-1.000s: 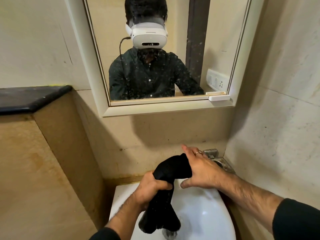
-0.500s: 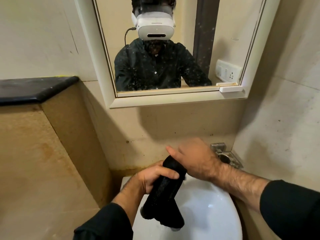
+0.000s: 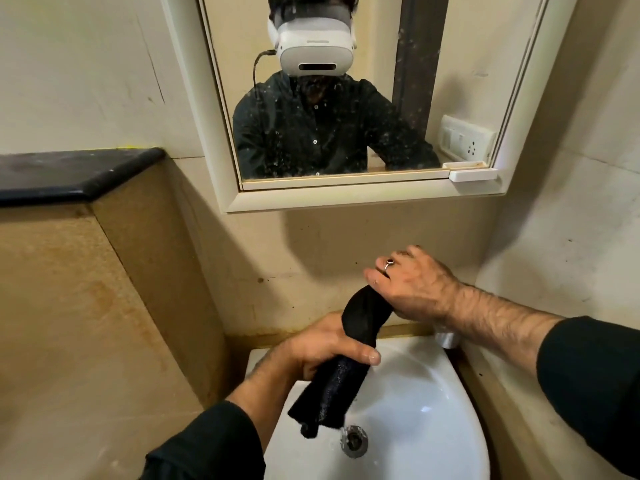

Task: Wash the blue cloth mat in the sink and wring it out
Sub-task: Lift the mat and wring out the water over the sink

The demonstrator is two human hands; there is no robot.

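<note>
Nearest to us, our left hand (image 3: pixel 323 351) is wrapped in a full fist round the middle of the cloth mat (image 3: pixel 346 358), thumb lying across the front. The mat looks almost black with wetness and is rolled into a thick rope. Its loose lower end hangs over the white sink (image 3: pixel 433 410), just above the metal drain (image 3: pixel 354 441).

Since a second ago the upper part has gone from a soft bulge to a tight twist, and our right hand (image 3: pixel 412 289) has turned over on the top end and lifted higher. We judge the washing to be over and the wringing well under way.

Further up, that right hand clamps the top of the mat beneath its palm, near the back wall. Its fingers are bent forward past the cloth, a ring on one of them; we cannot tell how fully they close underneath. The mat runs slanting between the two hands, held clear of the basin.

A bit of chrome tap (image 3: pixel 446 337) shows just below the right wrist. Beyond, a splashed mirror (image 3: pixel 467 64) reflects a person in a dark shirt wearing a white headset.
</note>
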